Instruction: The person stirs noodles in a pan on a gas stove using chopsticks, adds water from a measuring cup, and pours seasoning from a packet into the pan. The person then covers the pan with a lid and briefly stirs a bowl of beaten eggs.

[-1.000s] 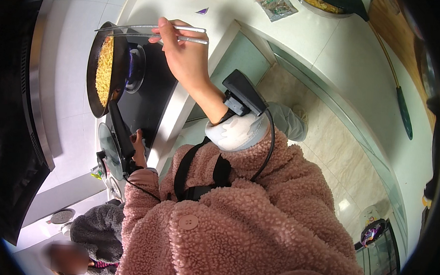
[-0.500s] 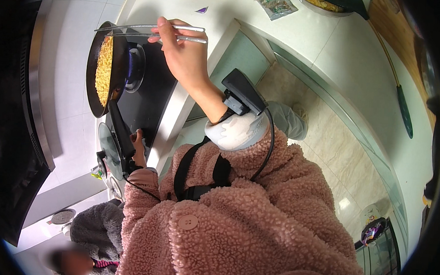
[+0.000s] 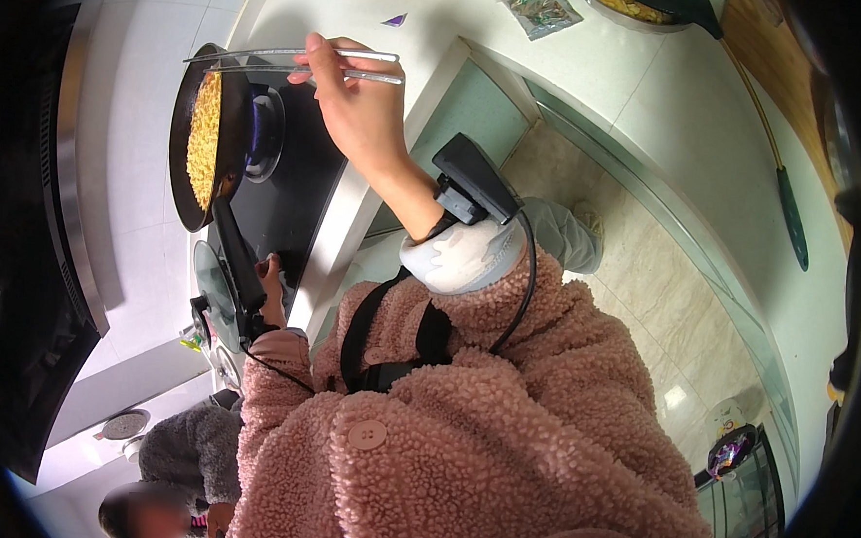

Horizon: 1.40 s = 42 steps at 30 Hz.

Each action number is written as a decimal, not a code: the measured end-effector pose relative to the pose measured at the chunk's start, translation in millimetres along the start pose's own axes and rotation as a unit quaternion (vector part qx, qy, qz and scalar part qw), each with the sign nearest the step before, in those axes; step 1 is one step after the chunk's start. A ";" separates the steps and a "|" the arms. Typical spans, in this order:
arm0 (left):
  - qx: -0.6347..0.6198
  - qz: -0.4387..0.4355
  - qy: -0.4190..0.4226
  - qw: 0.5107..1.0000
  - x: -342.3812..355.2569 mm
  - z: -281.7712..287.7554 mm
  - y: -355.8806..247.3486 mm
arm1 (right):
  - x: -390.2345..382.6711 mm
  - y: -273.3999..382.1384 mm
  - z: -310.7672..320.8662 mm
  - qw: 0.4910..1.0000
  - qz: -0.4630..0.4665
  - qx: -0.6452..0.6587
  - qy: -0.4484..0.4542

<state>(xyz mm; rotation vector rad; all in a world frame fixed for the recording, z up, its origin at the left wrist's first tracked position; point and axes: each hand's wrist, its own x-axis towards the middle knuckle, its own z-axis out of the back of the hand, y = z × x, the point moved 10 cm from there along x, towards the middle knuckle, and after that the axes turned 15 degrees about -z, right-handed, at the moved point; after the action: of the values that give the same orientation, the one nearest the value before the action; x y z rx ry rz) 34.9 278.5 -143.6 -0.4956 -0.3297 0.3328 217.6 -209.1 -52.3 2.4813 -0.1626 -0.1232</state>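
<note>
My right hand (image 3: 351, 109) is closed on a pair of steel chopsticks (image 3: 378, 57), their tips at the far rim of a black frying pan (image 3: 178, 149) full of yellow crumbly food (image 3: 204, 130). The pan is at the burner (image 3: 266, 158) of a black glass hob (image 3: 298, 204), where blue flame shows. Its black handle (image 3: 230, 239) points toward me. My left hand (image 3: 270, 280) is low at the hob's front, beside that handle, fingers curled; what they grip is hidden. A glass lid (image 3: 210, 292) stands behind the handle.
At upper right, the white counter (image 3: 625, 84) holds packets (image 3: 537, 7), another pan of food (image 3: 629, 7) and a long green-handled utensil (image 3: 792, 215). A black range hood (image 3: 30, 199) is at left. Another person in grey (image 3: 183, 441) is at lower left.
My hands, the chopsticks and the pan are almost unchanged. The other person at lower left has shifted slightly, and a hand of theirs now shows at their front.
</note>
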 end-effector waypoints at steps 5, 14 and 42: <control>-0.010 0.031 0.008 0.999 3.7 0.9 14.6 | 0.1 0.7 2.0 1.000 -0.007 -0.012 -0.010; 0.126 -0.051 0.029 0.990 3.2 -9.2 27.8 | 1.7 3.4 -3.0 0.999 -0.010 -0.025 -0.030; -0.711 0.318 0.012 0.628 -47.2 -60.0 -267.2 | -19.4 -137.8 -302.2 0.414 0.261 -0.507 0.710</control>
<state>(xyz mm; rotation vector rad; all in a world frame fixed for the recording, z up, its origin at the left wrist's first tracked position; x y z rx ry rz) 76.9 14.6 -67.5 -2.2478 -0.3317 0.7291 249.2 83.2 103.4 0.5540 -0.0482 1.5859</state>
